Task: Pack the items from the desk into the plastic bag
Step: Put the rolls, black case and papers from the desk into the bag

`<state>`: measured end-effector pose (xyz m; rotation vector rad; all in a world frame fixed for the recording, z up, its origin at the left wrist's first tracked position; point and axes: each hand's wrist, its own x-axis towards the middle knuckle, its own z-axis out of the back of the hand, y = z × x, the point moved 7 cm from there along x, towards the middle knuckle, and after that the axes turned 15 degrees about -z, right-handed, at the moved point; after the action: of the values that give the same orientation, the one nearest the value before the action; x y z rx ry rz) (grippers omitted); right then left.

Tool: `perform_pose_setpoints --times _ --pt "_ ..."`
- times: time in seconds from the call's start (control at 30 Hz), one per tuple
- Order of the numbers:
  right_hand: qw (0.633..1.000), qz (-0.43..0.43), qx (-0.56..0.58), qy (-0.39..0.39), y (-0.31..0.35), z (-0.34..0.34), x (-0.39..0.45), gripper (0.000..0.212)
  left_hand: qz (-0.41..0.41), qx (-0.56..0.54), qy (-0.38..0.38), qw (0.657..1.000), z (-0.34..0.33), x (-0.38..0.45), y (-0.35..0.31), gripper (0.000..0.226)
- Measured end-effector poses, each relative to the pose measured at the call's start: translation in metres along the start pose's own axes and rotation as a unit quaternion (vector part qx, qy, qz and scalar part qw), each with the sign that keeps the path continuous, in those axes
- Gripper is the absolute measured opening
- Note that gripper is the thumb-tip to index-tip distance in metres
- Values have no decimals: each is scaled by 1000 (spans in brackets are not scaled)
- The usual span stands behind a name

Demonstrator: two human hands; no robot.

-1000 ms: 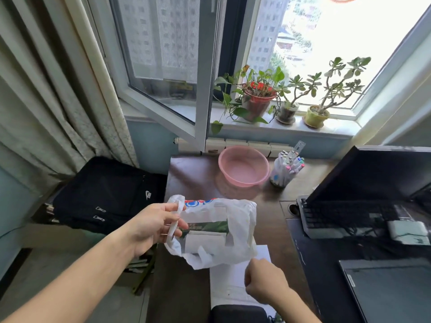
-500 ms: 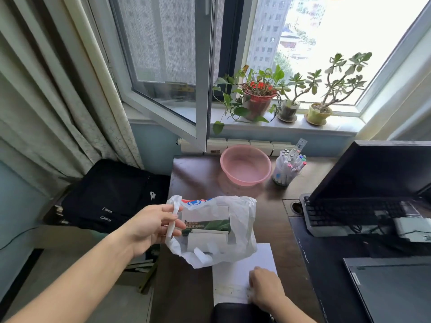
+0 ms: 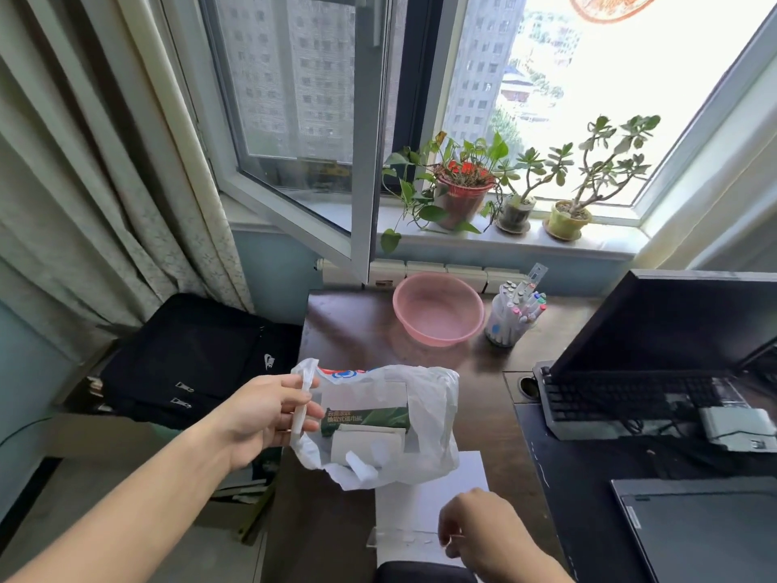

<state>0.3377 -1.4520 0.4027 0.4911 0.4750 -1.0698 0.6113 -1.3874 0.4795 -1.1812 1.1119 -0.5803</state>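
1. Fingers of the right hand (image 3: 483, 530) are being curled together at the near edge of the desk (image 3: 349, 330), over a clear ruler (image 3: 399, 536) lying on a white sheet (image 3: 424, 502); whether the ruler is being pinched cannot be told.
2. The sheet is being partly covered at its far end by the bag (image 3: 424, 418).
3. The bag's handle is being pinched between thumb and fingers of the left hand (image 3: 260, 414), and the bag is being held up just above the desk, near its left edge.
4. Packed items are being shown through the thin plastic: a green-banded pack (image 3: 366, 418), a white box (image 3: 366, 446) below it, and a red-and-blue print near the top.
5. To the right, a keyboard (image 3: 609, 401) and a dark monitor (image 3: 672, 317) are being seen, with a closed laptop (image 3: 706, 532) nearer.
6. Farther back on the desk, a pink basin (image 3: 437, 313) is being flanked on its right by a cup of markers (image 3: 511, 319), just beside it.
7. Beyond, three potted plants (image 3: 466, 191) are being lit on the sill under the open window.
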Motion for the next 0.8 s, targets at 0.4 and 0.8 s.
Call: perform_pose_setpoints --times 0.4,0.8 --pt "858 156 442 -209 100 134 -29 21 0 -32 -9 999 7 -4 2 24" --pt "987 -33 58 -148 110 58 85 25 -18 -28 -18 999 18 -4 0 19"
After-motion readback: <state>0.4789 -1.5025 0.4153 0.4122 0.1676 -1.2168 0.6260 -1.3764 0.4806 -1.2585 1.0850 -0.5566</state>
